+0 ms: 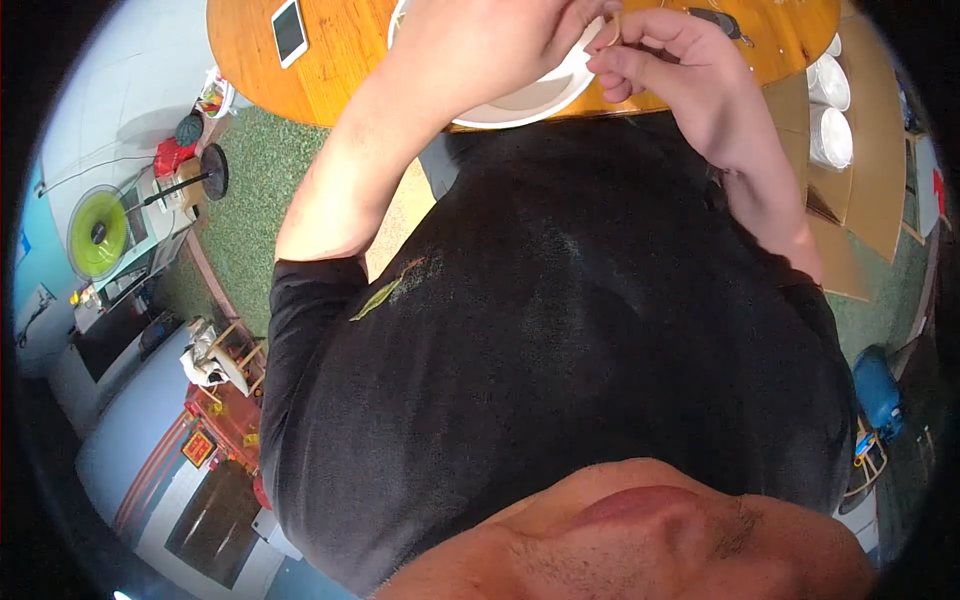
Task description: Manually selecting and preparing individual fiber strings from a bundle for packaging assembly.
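A white round bowl [533,105] rests at the near edge of the wooden table, with some greyish contents inside that I cannot name. Over the bowl hangs my left hand [485,45], its back towards me. Its fingers curl inward near the right hand and are partly cut off by the upper edge; what they hold is hidden. Just right of the bowl, my right hand [675,60] is closed in a pinch. A thin, pale yellow strip [616,28] shows at its fingertips, too small to name exactly. The two hands' fingertips nearly meet there.
On the wooden table [345,75] lie a white phone [290,33] at the left and a dark key fob [722,22] at the right. Stacked white bowls [830,137] stand on cardboard [870,160] at the right. A green fan [98,232] is at the left.
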Demonstrator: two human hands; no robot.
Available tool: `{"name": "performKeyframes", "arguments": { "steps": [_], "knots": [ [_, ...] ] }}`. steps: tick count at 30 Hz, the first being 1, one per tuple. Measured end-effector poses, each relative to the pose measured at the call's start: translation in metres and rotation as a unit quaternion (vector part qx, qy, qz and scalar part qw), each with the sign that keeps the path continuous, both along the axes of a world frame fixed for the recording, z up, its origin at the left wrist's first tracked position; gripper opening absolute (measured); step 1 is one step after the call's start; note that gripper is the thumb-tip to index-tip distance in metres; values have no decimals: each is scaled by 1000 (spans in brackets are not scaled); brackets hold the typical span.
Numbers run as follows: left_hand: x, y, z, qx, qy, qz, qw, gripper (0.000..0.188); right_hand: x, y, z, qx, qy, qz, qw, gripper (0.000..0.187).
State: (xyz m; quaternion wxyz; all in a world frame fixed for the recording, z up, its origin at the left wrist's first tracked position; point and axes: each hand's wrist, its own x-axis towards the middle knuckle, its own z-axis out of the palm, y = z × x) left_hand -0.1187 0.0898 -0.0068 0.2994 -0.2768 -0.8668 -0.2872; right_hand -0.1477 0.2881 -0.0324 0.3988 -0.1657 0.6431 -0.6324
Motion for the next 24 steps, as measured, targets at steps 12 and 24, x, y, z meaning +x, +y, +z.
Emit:
{"name": "performKeyframes", "arguments": {
  "steps": [12, 24],
  "knots": [
    [33, 1, -11, 193, -402, -1, 895, 34, -9, 8, -73, -381, -20, -11, 924, 13],
    [25, 15, 9, 53, -365, 48, 928, 28, -6, 32, -54, -96, 132, -57, 985, 15]
  ]
}}
